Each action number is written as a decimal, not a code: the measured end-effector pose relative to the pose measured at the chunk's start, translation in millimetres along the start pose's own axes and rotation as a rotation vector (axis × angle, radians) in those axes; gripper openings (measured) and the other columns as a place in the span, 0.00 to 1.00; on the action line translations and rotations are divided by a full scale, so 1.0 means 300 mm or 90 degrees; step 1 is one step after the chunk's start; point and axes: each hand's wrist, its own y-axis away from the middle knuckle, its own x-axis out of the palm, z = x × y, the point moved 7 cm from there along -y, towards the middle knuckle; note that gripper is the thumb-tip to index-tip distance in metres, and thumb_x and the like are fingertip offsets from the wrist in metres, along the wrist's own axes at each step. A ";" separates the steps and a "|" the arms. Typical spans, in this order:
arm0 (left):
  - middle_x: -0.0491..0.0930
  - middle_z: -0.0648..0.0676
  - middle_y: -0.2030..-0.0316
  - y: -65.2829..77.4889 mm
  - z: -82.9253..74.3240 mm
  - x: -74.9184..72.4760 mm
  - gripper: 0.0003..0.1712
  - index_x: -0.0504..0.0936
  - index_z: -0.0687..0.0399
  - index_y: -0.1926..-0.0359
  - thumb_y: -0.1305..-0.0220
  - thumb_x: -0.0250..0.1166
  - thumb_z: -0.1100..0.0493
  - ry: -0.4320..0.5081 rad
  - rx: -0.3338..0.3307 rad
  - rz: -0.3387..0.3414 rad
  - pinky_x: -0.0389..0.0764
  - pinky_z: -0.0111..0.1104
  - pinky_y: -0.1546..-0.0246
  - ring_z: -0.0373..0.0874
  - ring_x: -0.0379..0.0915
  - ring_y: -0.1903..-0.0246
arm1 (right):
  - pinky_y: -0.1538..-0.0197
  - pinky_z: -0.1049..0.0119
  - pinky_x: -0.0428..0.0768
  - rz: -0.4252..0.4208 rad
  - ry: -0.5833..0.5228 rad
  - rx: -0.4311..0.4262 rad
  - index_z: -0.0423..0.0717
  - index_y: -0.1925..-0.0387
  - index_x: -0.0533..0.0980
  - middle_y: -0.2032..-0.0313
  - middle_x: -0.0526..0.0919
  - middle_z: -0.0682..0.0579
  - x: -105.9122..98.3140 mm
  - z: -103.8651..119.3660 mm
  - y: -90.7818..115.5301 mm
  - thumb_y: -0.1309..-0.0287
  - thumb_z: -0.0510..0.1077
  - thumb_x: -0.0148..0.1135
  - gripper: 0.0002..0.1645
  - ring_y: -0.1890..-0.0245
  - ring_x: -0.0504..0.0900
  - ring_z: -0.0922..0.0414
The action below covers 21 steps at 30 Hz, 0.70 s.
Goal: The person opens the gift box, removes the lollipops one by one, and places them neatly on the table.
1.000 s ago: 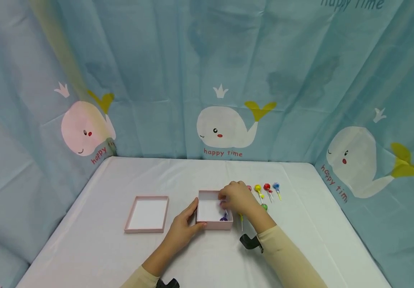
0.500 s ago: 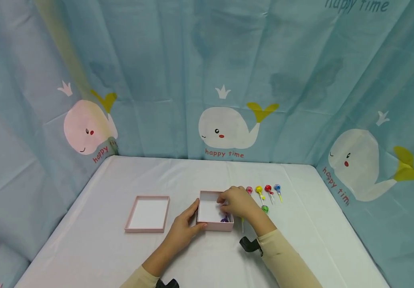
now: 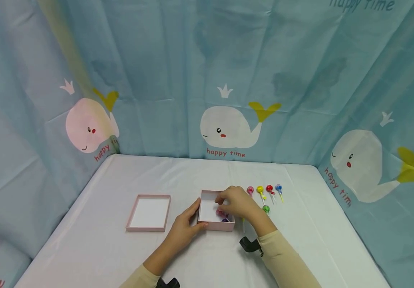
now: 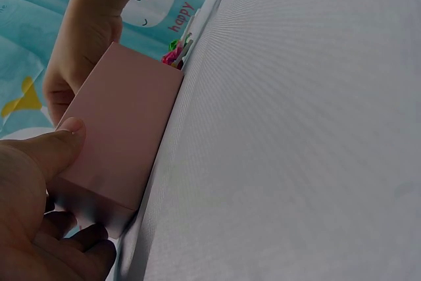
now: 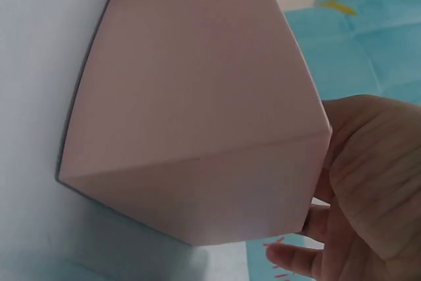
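A pink cardboard box (image 3: 215, 227) with a white inside stands open on the table. My left hand (image 3: 183, 230) grips its near left corner; in the left wrist view the thumb (image 4: 59, 148) lies on the pink wall and the fingers bend around the corner. Over the box's right wall reaches my right hand (image 3: 240, 203), thumb and index finger apart inside. Just below them a pinkish-purple lollipop (image 3: 221, 212) lies in the box, with a dark purple wrapper piece beside it. In the right wrist view the box wall (image 5: 197, 70) hides the inside and the fingertips there.
Left of the box lies its pink-rimmed lid (image 3: 148, 213). To the right are pink (image 3: 250, 190), yellow (image 3: 260, 189), red (image 3: 269, 187), blue (image 3: 279, 187) and green (image 3: 266, 209) lollipops. Another lollipop's stick (image 3: 243, 227) shows below my right hand.
My right thumb and index finger have parted, and more of the pinkish-purple lollipop shows beneath them inside the box. My left hand keeps its grip on the box.
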 end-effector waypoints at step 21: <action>0.59 0.53 0.22 -0.003 -0.006 0.001 0.52 0.59 0.54 0.21 0.40 0.76 0.52 0.010 0.014 -0.001 0.61 0.43 0.25 0.49 0.54 0.23 | 0.48 0.60 0.81 0.055 -0.117 0.020 0.58 0.58 0.89 0.61 0.86 0.67 0.049 -0.037 -0.008 0.44 0.49 0.77 0.11 0.51 0.74 0.59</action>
